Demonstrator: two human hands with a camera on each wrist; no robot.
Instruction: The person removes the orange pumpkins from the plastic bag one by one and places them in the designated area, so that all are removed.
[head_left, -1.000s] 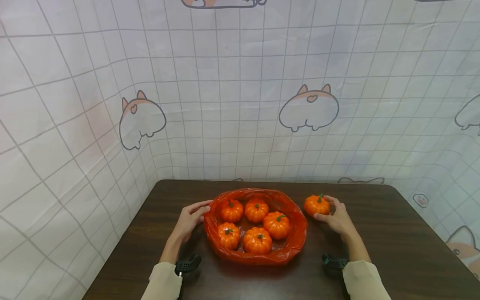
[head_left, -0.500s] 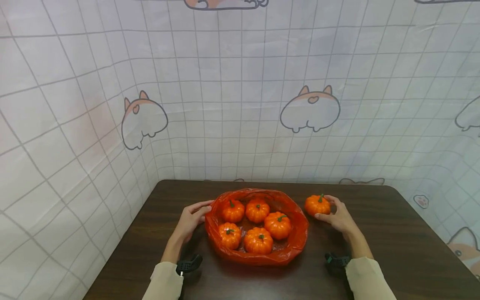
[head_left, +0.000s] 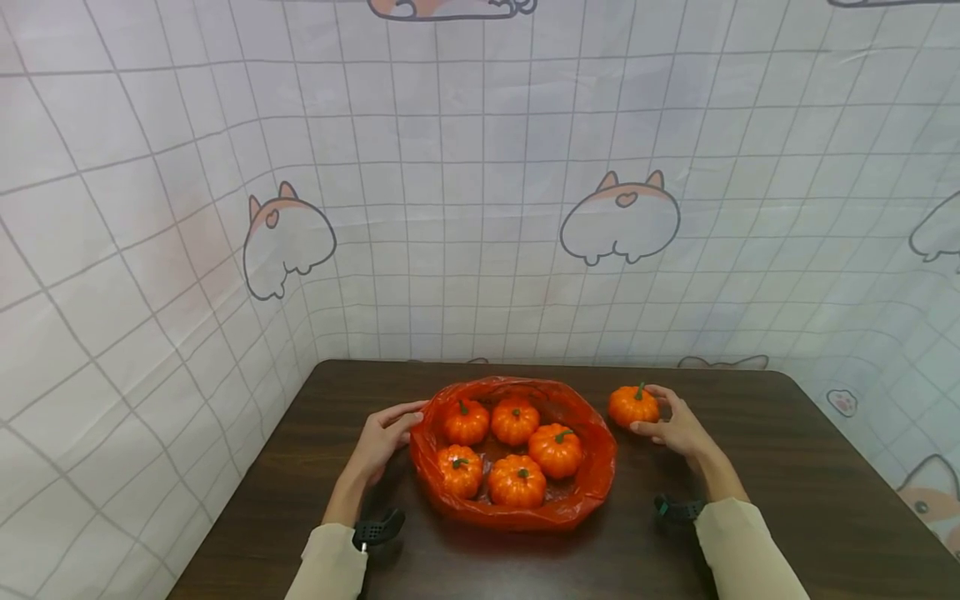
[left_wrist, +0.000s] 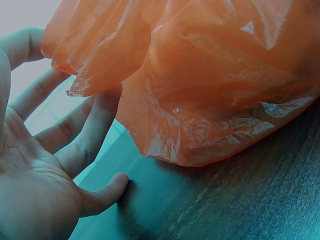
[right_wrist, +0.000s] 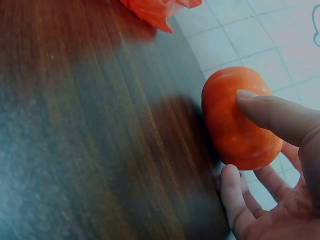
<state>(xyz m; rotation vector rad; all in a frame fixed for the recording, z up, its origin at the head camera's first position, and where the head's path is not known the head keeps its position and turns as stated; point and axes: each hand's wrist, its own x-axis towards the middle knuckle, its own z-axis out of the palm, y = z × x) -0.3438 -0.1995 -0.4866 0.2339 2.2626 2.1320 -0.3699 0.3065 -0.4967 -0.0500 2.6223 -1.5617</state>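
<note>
A small orange pumpkin with a green stem is at the table's back right. My right hand grips it from the right, thumb across its side and fingers curled on the other side. At the middle stands an orange-red plastic bag with its mouth wide and rim rolled down; several small pumpkins sit inside it. My left hand holds the bag's left rim. In the left wrist view, its fingertips are hidden behind a fold of the bag, while the little finger is apart from it.
All stands on a dark wood-look table. A white cloth wall with a grid and cartoon dog prints rises at the back and both sides. Each wrist wears a black camera band.
My right hand and the pumpkin in it have shifted slightly up in the head view, and the right forearm has swung a little to the right. The left hand and bag stay still.
</note>
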